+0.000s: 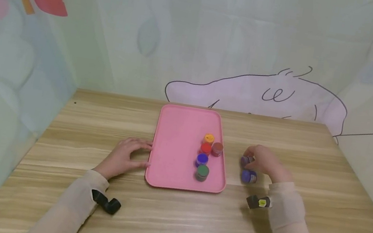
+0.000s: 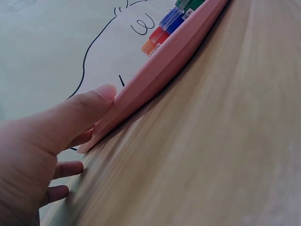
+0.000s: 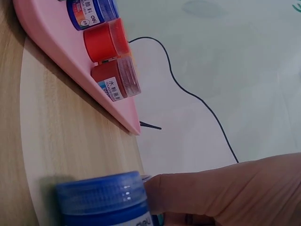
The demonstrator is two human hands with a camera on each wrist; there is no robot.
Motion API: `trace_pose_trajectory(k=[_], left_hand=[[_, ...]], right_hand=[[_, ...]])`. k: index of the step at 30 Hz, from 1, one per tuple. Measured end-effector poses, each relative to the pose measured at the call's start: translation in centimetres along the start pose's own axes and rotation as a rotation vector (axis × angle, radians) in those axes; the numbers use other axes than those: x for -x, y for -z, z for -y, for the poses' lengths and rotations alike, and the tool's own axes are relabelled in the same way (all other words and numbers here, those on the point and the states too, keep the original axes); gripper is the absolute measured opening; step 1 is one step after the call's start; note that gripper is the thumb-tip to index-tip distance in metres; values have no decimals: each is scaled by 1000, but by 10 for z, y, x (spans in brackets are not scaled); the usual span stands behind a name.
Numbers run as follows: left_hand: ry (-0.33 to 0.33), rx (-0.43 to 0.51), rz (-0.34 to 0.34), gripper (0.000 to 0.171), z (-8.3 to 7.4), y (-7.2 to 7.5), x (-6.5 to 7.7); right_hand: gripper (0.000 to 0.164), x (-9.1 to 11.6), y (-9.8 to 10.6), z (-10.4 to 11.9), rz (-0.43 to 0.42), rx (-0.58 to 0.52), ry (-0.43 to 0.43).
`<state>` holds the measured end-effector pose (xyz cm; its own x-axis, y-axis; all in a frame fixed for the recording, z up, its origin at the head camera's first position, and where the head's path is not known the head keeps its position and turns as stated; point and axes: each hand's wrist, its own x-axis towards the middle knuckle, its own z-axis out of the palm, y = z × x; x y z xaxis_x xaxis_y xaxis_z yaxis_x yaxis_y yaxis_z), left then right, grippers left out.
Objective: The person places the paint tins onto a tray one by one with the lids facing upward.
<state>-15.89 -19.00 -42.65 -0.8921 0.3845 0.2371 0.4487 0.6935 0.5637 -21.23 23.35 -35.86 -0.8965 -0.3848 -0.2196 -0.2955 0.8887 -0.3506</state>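
My left hand rests at the left edge of a pink tray, its thumb and fingertips spread along the rim. In the left wrist view the thumb lies against the tray's side. Right of the tray, my right hand pinches a dark purplish paint jar from above. That jar is mostly hidden in the right wrist view. A blue paint jar lies just nearer to me, close beside the thumb; its ridged lid shows large in the right wrist view.
Along the tray's right side stand several paint jars: yellow-orange, red, brown, blue and green. A wood-grain table carries everything. A printed cloth hangs behind its far edge.
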Motion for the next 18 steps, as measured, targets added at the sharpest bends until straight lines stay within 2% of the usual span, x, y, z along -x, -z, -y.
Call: trace_pose_trajectory(k=[10, 18], left_hand=[[-6, -12, -9, 49, 2, -1, 0], [-7, -9, -8, 49, 1, 0, 1]], right_hand=[[32, -2, -2, -1, 28, -26, -56], [31, -1, -2, -7, -1, -38, -33]])
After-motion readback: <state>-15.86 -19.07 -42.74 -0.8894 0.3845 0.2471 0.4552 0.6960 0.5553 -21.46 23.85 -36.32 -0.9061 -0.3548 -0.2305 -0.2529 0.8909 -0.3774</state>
